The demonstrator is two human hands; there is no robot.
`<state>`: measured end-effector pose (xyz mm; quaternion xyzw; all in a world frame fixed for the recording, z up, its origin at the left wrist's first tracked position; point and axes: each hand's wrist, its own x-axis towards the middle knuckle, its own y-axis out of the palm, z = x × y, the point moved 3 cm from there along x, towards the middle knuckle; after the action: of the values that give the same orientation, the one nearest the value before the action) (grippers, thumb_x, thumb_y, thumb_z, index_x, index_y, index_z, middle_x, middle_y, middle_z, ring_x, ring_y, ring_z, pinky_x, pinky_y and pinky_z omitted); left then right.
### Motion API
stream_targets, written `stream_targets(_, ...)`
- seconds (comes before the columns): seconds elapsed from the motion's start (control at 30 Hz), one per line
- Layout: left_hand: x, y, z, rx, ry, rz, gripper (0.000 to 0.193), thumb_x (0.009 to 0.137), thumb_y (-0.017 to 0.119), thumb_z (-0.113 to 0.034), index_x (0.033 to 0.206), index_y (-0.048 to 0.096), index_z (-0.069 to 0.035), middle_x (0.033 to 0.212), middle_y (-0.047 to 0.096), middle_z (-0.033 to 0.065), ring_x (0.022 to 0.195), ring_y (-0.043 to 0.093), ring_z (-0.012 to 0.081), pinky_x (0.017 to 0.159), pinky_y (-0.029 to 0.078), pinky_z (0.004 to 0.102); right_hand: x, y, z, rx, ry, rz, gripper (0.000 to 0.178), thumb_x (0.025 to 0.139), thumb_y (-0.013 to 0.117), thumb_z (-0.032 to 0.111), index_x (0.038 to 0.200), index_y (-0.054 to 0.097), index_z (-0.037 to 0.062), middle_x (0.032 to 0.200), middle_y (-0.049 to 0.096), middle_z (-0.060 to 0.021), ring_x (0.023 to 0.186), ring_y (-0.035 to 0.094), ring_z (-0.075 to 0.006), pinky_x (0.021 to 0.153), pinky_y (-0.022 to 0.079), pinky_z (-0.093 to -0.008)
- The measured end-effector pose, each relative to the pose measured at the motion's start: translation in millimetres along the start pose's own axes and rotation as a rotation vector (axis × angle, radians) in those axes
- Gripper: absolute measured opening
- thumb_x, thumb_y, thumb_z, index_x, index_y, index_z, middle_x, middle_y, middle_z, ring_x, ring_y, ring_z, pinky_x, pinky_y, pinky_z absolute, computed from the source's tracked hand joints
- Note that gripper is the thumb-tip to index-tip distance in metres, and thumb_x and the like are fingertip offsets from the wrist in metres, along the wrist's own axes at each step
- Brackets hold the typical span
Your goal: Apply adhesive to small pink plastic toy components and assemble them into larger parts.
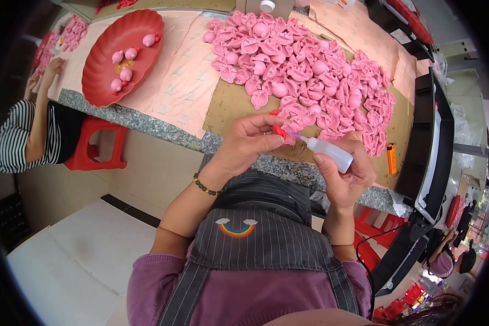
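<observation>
Between the thumb and fingers of my left hand (244, 142) is a small red plastic piece (279, 131). My right hand (346, 173) is closed round a white squeeze bottle (331, 154) with a thin nozzle. The nozzle's tip points left and is at or very near the red piece; whether they touch I cannot tell. Just beyond both hands spreads a large heap of pink molded pieces (304, 70), some of them round and some cupped with frilly edges. An orange cutter-like tool (391, 158) lies to the right of my right hand.
A red scalloped tray (95, 81) at the left bears several pink balls with red parts. Brown board and pink paper (174, 87) cover the granite-edged table. Black bins (432, 136) stand along the right side. At far left a person in striped sleeves (16, 136) works near a red stool (98, 144).
</observation>
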<state>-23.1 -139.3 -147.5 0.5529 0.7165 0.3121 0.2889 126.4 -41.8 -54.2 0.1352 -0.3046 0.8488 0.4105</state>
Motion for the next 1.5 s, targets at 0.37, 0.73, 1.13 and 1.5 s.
stream_targets(0.37, 0.3, -0.4, 1.7, 0.002, -0.014, -0.019, 0.031, 0.082, 0.057, 0.002, 0.113, 0.054, 0.004, 0.1, 0.062, 0.0108, 0.095, 0.061, 0.0174, 0.086, 0.048, 0.0298, 0.4, 1.0, 1.2, -0.007, 0.04, -0.059, 0.02, 0.064, 0.075, 0.009, 0.074, 0.061, -0.0016, 0.063, 0.054, -0.0064, 0.058, 0.042, -0.016, 0.057, 0.032, -0.0281)
stream_targets(0.73, 0.8, -2.3, 2.4, -0.022, -0.008, 0.006, 0.031, 0.083, 0.058, 0.001, 0.113, 0.054, 0.004, 0.101, 0.062, 0.0102, 0.096, 0.06, 0.0171, 0.088, 0.048, 0.031, 1.2, 0.8, 1.7, -0.026, 0.003, -0.002, 0.02, 0.068, 0.072, 0.007, 0.078, 0.06, -0.0037, 0.066, 0.055, -0.0061, 0.062, 0.041, -0.0134, 0.058, 0.031, -0.0263)
stream_targets(1.13, 0.7, -1.2, 1.9, -0.02, -0.009, 0.012, 0.03, 0.083, 0.058, 0.001, 0.113, 0.054, 0.004, 0.102, 0.062, 0.011, 0.095, 0.06, 0.0158, 0.087, 0.048, 0.0292, 1.0, -0.8, 1.5, 0.017, 0.027, -0.066, 0.02, 0.068, 0.072, 0.007, 0.079, 0.06, -0.0041, 0.065, 0.052, -0.0047, 0.062, 0.041, -0.0123, 0.057, 0.029, -0.0246)
stream_targets(1.5, 0.6, -1.1, 1.4, -0.005, -0.014, 0.027, 0.031, 0.082, 0.059, 0.001, 0.113, 0.054, 0.003, 0.099, 0.062, 0.0087, 0.092, 0.06, 0.0129, 0.082, 0.048, 0.0254, 1.5, 0.8, -1.7, -0.013, -0.007, -0.049, 0.02, 0.068, 0.073, 0.007, 0.079, 0.06, -0.0038, 0.065, 0.052, -0.0043, 0.062, 0.04, -0.0122, 0.057, 0.029, -0.0243)
